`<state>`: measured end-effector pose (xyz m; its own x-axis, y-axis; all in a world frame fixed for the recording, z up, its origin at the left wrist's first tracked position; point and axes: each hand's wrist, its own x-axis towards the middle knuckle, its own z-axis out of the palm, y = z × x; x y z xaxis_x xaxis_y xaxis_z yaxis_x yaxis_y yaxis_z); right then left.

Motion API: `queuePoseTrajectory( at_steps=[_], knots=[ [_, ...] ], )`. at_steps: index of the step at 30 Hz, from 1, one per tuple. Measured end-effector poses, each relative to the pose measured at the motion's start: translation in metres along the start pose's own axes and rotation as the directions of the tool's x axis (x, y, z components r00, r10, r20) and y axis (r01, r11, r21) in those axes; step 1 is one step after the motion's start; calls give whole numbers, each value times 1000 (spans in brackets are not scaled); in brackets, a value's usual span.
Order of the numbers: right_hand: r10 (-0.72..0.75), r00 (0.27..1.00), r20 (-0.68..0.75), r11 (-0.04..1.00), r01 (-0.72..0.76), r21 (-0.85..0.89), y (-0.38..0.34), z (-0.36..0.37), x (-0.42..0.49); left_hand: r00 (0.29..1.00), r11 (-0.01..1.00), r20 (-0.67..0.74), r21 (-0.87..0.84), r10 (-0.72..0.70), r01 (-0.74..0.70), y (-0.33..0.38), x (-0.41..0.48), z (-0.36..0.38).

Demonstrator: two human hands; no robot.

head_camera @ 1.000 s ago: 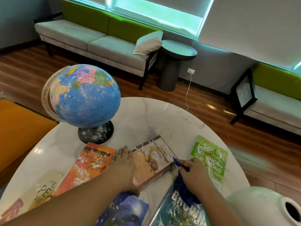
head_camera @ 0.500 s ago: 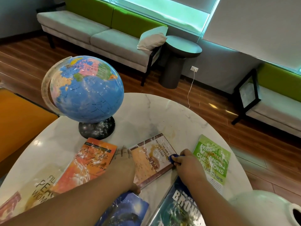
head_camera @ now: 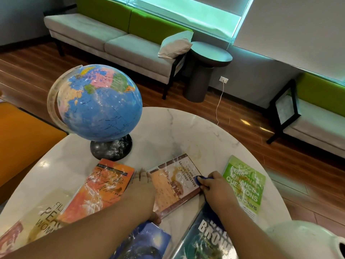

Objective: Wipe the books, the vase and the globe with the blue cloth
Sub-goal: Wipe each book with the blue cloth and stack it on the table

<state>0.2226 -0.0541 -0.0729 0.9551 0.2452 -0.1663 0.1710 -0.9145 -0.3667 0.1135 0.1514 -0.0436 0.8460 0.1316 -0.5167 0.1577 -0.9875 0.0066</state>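
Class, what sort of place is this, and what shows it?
Probably a lounge or waiting area: cushioned benches sit under the window, a round side table stands between them, and the marble table holds books and a globe.

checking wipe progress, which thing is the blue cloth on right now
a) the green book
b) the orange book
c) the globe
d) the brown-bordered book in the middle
d: the right hand pinches the blue cloth against the right edge of the brown-bordered book, whose left side the left hand rests flat on.
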Motion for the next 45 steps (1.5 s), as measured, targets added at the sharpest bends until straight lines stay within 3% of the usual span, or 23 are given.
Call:
queuePoseTrajectory(
  at_steps=[2, 5, 9, 14, 18, 22, 26, 30, 34, 38, 43, 45],
  knots=[
    [5, 1000, -30, 1000, -6, -17, -4, 1, 3, 1000, 1000, 4, 4, -8, 8, 0, 1, 0],
    [-103, 994, 39, 992, 105, -70, -7, 6, -4, 1000, 1000, 9, 5, -12, 12, 0, 2, 2],
    [3, 1000, -30, 1000, -4, -6, -4, -4, 4, 1000, 1000, -1, 30, 7, -7, 0, 1, -1],
    [-92, 993, 69, 996, 93, -13, -13, 4, -3, 1000, 999, -4, 46, 15, -14, 0, -1, -2],
    [-37, 999, 0, 998, 37, -60, -16, -1, 1, 1000, 1000, -6, 26, 11, -11, 0, -3, -4],
    [-201, 973, 110, 970, 213, -114, -26, 6, -13, 1000, 999, 5, 37, 3, -4, 1, 0, -2],
    [-147, 984, 102, 974, 162, -161, -27, -3, -6, 1000, 999, -3, 34, 8, -7, 0, 1, -2],
    [-289, 938, 192, 936, 318, -148, -32, 4, -16, 1000, 1000, 0, 31, 2, -2, 0, 2, -1],
    [-123, 988, 87, 991, 127, -38, -25, 1, -5, 1000, 999, 0, 49, 9, -9, -1, 5, 2],
    [-272, 952, 143, 955, 285, -77, -32, 12, -15, 1000, 998, 1, 57, 3, -3, -1, 6, 4],
    [-166, 976, 139, 984, 173, -44, -31, 0, -6, 1000, 999, -7, 32, 3, -3, -1, 4, 2],
    [-194, 971, 141, 979, 202, -43, -39, 4, -9, 1000, 999, -4, 43, 2, -2, 0, 3, 1]
  ],
)
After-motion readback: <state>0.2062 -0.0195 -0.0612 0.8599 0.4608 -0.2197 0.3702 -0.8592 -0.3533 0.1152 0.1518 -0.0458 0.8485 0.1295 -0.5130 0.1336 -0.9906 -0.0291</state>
